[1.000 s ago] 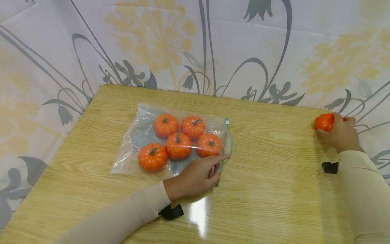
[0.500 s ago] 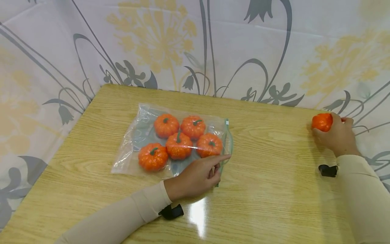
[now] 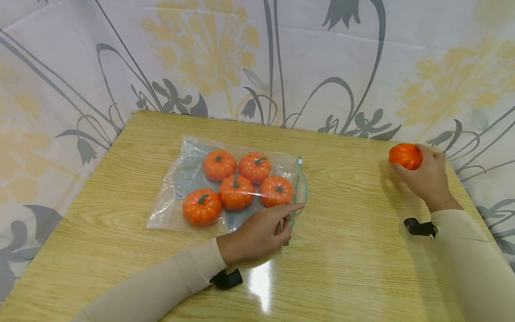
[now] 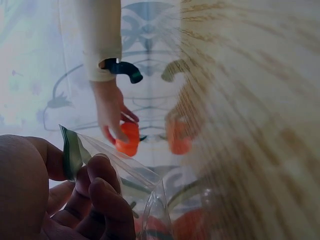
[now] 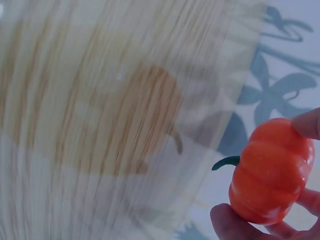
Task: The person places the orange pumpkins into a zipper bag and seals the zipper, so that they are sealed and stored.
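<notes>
A clear zip bag [image 3: 169, 212] with a green closure strip lies flat on the table, several small orange pumpkins [image 3: 219, 165] with green stems inside it. Its mouth faces right, the upper edge bowed outward. My left hand [image 3: 257, 232] lies across the near right corner and pinches the bag's edge by the strip [image 4: 72, 152]; its index finger points right along the mouth. Far to the right, my right hand [image 3: 430, 179] grips another small pumpkin [image 5: 270, 172] between thumb and fingers. That pumpkin is off the table, its stem turned down toward its own reflection.
The wood-grain table [image 3: 342, 250] is glossy and reflects light near the left wrist. A white curtain [image 3: 306, 58] with grey and yellow flower prints hangs along the back and sides. Each wrist wears a black camera mount [image 3: 420, 227].
My right hand has lifted the pumpkin from the far right table corner and moved left with it. The left hand and the bag have stayed in place.
</notes>
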The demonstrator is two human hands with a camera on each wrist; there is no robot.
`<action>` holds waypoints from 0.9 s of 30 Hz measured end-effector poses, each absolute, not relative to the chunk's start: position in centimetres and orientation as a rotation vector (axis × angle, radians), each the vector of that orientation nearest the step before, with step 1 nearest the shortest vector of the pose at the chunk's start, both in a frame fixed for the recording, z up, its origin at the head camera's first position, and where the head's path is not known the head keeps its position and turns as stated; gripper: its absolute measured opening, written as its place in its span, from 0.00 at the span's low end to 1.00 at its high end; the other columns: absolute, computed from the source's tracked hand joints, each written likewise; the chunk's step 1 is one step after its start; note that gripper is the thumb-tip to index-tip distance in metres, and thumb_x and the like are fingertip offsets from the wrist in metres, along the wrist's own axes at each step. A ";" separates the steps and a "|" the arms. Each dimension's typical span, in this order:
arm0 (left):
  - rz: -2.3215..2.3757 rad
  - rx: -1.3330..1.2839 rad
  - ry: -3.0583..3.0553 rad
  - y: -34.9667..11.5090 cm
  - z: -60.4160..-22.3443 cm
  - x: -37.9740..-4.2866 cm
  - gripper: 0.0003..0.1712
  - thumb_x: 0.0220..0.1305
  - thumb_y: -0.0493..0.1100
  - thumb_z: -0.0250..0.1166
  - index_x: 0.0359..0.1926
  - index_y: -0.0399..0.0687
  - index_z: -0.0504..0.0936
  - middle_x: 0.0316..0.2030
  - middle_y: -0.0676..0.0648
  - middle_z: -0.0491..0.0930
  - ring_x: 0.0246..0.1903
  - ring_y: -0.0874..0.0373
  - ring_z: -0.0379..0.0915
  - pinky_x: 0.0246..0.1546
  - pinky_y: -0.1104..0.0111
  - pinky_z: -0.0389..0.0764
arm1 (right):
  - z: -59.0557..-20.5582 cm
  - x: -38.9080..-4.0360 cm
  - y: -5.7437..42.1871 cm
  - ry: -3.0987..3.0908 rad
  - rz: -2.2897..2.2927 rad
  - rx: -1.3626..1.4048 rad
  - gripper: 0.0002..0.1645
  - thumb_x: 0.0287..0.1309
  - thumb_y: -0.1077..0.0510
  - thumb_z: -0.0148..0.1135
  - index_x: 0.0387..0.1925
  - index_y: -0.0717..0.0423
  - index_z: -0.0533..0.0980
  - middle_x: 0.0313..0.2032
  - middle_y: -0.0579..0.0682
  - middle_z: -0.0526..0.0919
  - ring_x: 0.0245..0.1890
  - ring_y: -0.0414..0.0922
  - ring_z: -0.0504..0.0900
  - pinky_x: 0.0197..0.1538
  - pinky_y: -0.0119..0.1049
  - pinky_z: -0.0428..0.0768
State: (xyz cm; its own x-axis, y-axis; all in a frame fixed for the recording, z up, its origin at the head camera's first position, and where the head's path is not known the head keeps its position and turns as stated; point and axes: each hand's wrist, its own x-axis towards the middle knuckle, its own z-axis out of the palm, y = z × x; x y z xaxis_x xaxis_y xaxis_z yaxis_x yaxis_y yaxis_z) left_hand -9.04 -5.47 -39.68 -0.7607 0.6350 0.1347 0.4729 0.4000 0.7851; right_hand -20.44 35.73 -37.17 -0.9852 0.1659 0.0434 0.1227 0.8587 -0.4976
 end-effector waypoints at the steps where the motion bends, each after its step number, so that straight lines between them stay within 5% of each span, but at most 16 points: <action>1: 1.291 0.989 2.467 -5.5 -39.7 -9.0 0.31 0.70 0.38 0.53 0.74 0.49 0.66 0.29 0.55 0.69 0.23 0.69 0.59 0.26 0.78 0.65 | -37.2 -20.4 35.3 -2.944 0.793 -0.216 0.51 0.65 0.43 0.56 0.76 0.66 0.48 0.67 0.81 0.48 0.57 0.77 0.61 0.56 0.74 0.65; 21: 1.304 1.009 2.459 -5.3 -39.8 -9.0 0.33 0.68 0.36 0.53 0.73 0.48 0.66 0.31 0.54 0.70 0.24 0.69 0.58 0.27 0.79 0.64 | -36.8 -16.8 28.6 -2.879 0.935 0.028 0.46 0.63 0.51 0.62 0.75 0.64 0.55 0.64 0.76 0.57 0.57 0.71 0.66 0.55 0.71 0.71; 24: 1.303 1.007 2.471 -5.4 -39.9 -9.0 0.32 0.67 0.36 0.53 0.73 0.48 0.66 0.31 0.55 0.70 0.24 0.69 0.58 0.27 0.79 0.64 | -36.8 -16.2 27.7 -2.878 0.936 0.076 0.46 0.62 0.51 0.63 0.75 0.63 0.55 0.64 0.75 0.58 0.56 0.69 0.67 0.52 0.60 0.76; 27: 1.305 1.001 2.469 -5.4 -39.9 -9.0 0.32 0.68 0.36 0.53 0.73 0.48 0.66 0.30 0.54 0.70 0.23 0.69 0.58 0.26 0.79 0.64 | -36.8 -15.6 26.9 -2.877 0.950 0.123 0.46 0.62 0.51 0.64 0.75 0.62 0.56 0.64 0.74 0.58 0.54 0.66 0.68 0.47 0.38 0.75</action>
